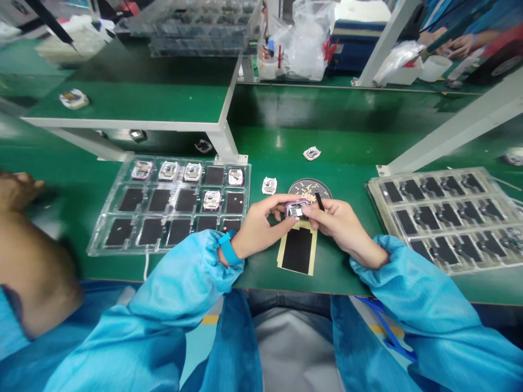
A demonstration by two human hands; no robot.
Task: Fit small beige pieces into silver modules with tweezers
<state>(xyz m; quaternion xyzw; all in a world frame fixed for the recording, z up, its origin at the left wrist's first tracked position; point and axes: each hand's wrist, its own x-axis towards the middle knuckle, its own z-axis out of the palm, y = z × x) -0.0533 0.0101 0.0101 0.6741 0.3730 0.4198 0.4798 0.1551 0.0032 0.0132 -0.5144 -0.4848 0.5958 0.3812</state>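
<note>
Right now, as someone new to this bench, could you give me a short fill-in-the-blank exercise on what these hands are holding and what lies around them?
The left hand and right hand grip a small electronic module with a ____ edge.
A blue ____ circles the left wrist.
The clear plastic tray on the left holds ____ modules.
Below the hands, the black sheet sits on a ____ backing.

Missing words: purple; wristband; five; pale yellow.

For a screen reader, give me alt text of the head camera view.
The left hand and right hand, in blue sleeves, hold a small electronic module over a green workbench; the right hand also pinches a black strip. A clear tray of modules lies to the left.
</note>
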